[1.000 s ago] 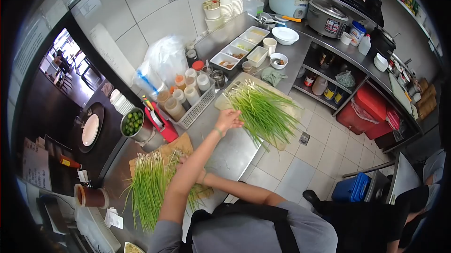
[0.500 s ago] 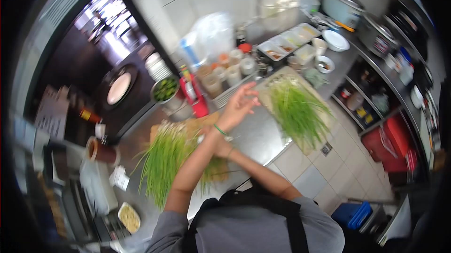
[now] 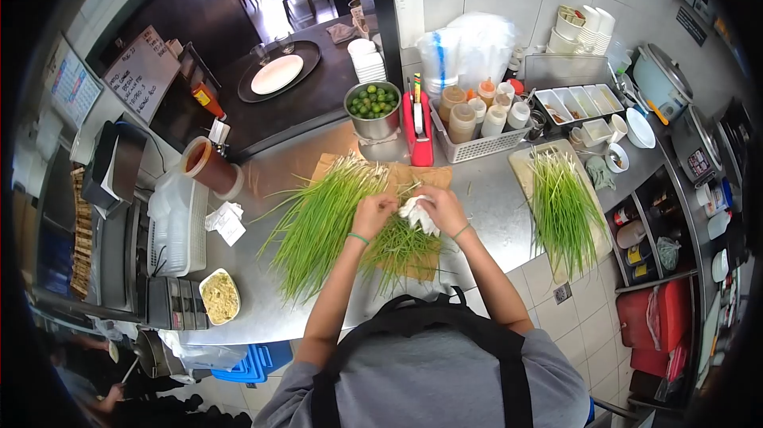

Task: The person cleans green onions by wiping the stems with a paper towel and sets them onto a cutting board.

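Note:
My left hand [image 3: 375, 216], with a green band at its wrist, is closed in a pinch over the brown paper; what lies between its fingers is too small to make out. My right hand [image 3: 443, 209] grips a crumpled white cloth or paper towel [image 3: 419, 216] beside it. Left of my hands spreads a large pile of long green scallions [image 3: 318, 225], their pale root ends toward the back. Below both hands lie loose, thin green scraps [image 3: 404, 251] on the brown paper [image 3: 435, 178]. A second scallion bunch [image 3: 563, 209] rests on a light cutting board [image 3: 520, 170] at the right.
Behind are a pot of green citrus fruits [image 3: 372, 106], a red holder [image 3: 418, 130] and a basket of sauce bottles [image 3: 481, 146]. A tub of yellowish food [image 3: 219, 298] sits front left. Another person's hand [image 3: 111, 396] shows at lower left.
My left hand, which was stretched across my right arm toward the right-hand board, has come back left and closed into a pinch. My right hand stays at the white cloth. The view has turned.

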`<state>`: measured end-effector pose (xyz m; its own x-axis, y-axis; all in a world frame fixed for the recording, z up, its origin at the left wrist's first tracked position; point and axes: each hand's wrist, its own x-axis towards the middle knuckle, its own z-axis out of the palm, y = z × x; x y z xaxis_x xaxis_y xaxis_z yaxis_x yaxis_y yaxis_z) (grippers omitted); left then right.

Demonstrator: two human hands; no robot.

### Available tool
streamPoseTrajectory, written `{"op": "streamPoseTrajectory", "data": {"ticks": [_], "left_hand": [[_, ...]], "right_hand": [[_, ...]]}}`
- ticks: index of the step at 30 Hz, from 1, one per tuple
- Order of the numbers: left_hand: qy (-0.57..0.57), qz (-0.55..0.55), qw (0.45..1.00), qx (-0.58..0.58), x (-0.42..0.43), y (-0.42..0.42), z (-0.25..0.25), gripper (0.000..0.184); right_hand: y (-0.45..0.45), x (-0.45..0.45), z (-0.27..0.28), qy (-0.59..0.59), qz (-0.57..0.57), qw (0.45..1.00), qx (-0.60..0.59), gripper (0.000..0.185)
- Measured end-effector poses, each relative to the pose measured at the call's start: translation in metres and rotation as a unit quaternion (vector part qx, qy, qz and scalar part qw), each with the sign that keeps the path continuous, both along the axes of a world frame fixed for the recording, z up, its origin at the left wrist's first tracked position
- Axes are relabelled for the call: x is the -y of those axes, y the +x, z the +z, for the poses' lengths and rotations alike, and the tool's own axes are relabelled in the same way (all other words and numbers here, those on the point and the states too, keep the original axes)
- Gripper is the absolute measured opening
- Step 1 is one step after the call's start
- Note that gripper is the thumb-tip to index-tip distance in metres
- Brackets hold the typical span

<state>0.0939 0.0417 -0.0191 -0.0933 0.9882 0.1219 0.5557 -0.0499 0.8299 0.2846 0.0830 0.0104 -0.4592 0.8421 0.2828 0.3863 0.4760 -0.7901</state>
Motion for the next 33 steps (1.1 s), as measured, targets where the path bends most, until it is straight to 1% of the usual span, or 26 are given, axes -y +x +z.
{"op": "streamPoseTrajectory", "data": {"ticks": [1,2,3,6,9,12,15,16,18,19,21,24,27,30,33], "left_hand": [[0.042,0.043,0.997,-0.057,-0.001,-0.012,-0.024,0.014],[0.083,0.085,0.986,-0.113,0.0,-0.021,-0.036,0.013],[0.094,0.107,0.968,-0.209,0.002,-0.027,-0.035,0.009],[0.043,0.078,0.969,-0.23,0.002,-0.028,-0.035,0.008],[0.025,0.074,0.971,-0.228,-0.004,-0.022,-0.044,0.01],[0.016,0.097,0.962,-0.255,-0.008,-0.022,-0.041,0.011],[0.023,0.106,0.984,-0.142,-0.003,-0.029,-0.024,0.012],[0.01,0.09,0.994,-0.063,-0.001,-0.029,-0.014,0.012],[-0.015,0.057,0.994,0.096,0.005,-0.028,0.005,0.011],[-0.029,0.027,0.988,0.15,0.007,-0.027,0.01,0.011],[-0.056,-0.035,0.964,0.256,0.012,-0.021,0.015,0.011],[-0.093,-0.062,0.946,0.305,0.02,-0.007,0.027,0.011],[-0.1,-0.076,0.936,0.33,0.024,-0.001,0.021,0.011],[-0.091,-0.093,0.933,0.337,0.03,0.001,0.017,0.01],[-0.107,-0.09,0.941,0.307,0.041,0.001,0.023,0.01]], "right_hand": [[0.001,0.001,0.0,0.002,-0.039,0.999,-0.001,0.012],[0.002,0.001,0.0,0.004,-0.078,0.997,-0.002,0.012],[0.003,0.001,0.0,0.008,-0.119,0.993,-0.004,0.013],[0.008,0.002,0.0,0.022,-0.173,0.984,-0.025,0.013],[0.013,0.005,0.002,0.023,-0.182,0.981,-0.061,0.014],[0.017,0.009,0.002,0.016,-0.213,0.976,-0.051,0.014],[0.023,0.006,-0.017,-0.068,-0.175,0.971,-0.148,0.011],[0.022,0.006,-0.02,-0.115,-0.15,0.966,-0.178,0.011],[0.019,0.008,-0.02,-0.208,-0.099,0.944,-0.237,0.011],[0.016,0.01,-0.017,-0.273,-0.078,0.917,-0.279,0.011],[0.004,0.015,-0.01,-0.395,-0.036,0.846,-0.357,0.01],[-0.017,0.028,-0.002,-0.466,-0.03,0.771,-0.433,0.011],[-0.029,0.037,0.005,-0.523,-0.019,0.732,-0.437,0.013],[-0.029,0.033,-0.01,-0.545,0.018,0.731,-0.409,0.016],[-0.03,0.031,-0.013,-0.54,0.001,0.741,-0.4,0.015]]}}
